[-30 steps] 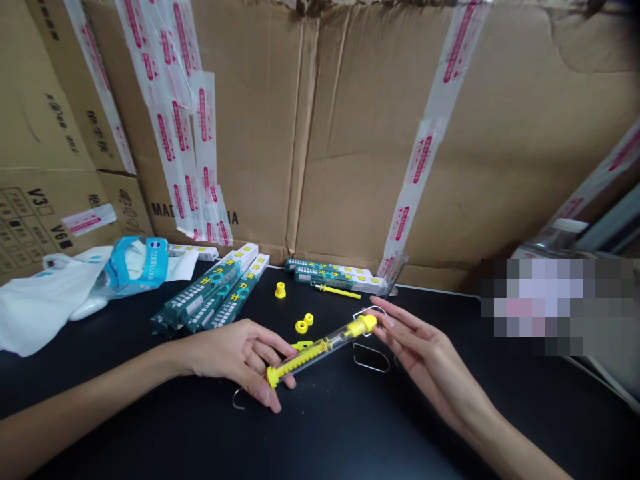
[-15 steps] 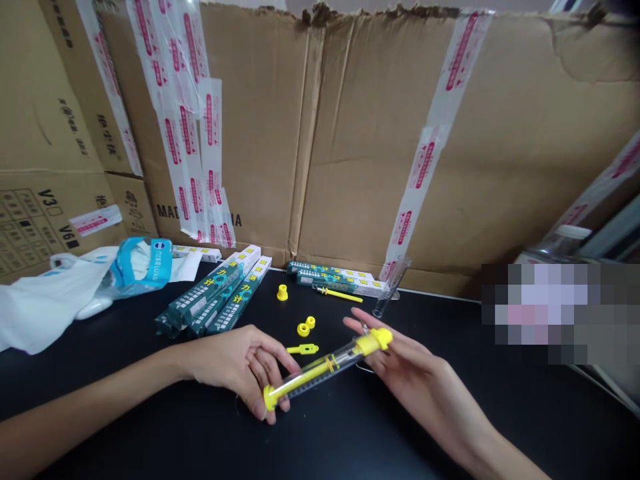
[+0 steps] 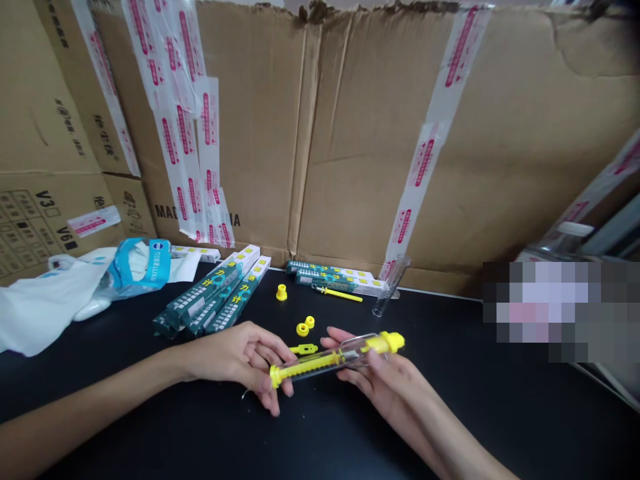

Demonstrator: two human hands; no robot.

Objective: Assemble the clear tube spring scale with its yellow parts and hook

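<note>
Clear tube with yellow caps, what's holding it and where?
The clear tube: left hand pinches its near yellow end, right hand cradles it by the far cap.

Three yellow caps [image 3: 281, 292], one filled tube [image 3: 334, 359], one empty tube [image 3: 388, 293].

Landmark: the tube [image 3: 335, 360] is held crosswise just over the bench [image 3: 320, 440], its left end nearer the person.
Left hand [image 3: 240, 357]: at the tube's left end, fingers pinching it.
Right hand [image 3: 385, 383]: under the tube's right half, thumb on top.
Clip [image 3: 303, 349]: on the bench just behind the tube's middle.
Rings [image 3: 304, 327]: two together, behind the tube, past the clip.
Cap [image 3: 281, 292]: farther behind the tube, left of the rings.
Long boxes [image 3: 215, 300]: behind and left of the tube, stacked slantwise.
Flat boxes [image 3: 335, 277]: behind the tube, a rod [image 3: 337, 292] before them.
Vial [image 3: 390, 287]: behind the tube's right end.
Bag [image 3: 50, 300]: far left of the tube.
Cardboard wall [image 3: 350, 133]: behind the tube, along the bench's back.
</note>
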